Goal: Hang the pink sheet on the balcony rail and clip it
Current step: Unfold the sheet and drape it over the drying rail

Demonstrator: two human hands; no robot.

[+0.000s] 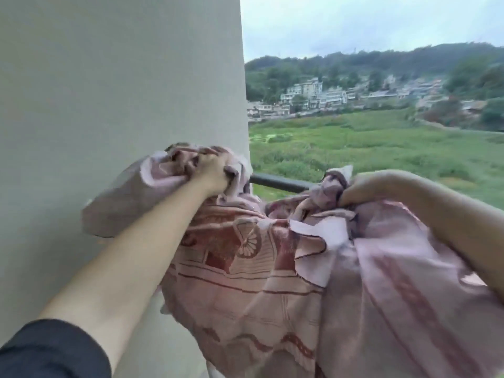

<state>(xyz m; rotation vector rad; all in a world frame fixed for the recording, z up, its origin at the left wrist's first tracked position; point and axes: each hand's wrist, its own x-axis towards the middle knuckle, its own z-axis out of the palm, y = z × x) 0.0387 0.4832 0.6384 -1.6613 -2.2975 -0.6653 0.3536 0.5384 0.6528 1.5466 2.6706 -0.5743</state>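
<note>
Now, left hand (210,170): fist clenched on a bunch of pink sheet (272,268), held above the rail (281,182) beside the wall (122,91), probably to throw it over.
Right hand (362,186): gripping another bunch right at the rail.
Sheet: mostly hanging this side of the rail.
Count: two hands, one sheet, one rail, no clips in view.

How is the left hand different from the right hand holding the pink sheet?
The left hand grips the pink sheet higher, near the wall; the right hand grips lower, farther right. The left hand shows knuckles; the right hand is partly hidden by cloth. Both clutch bunched fabric near the rail.
</note>
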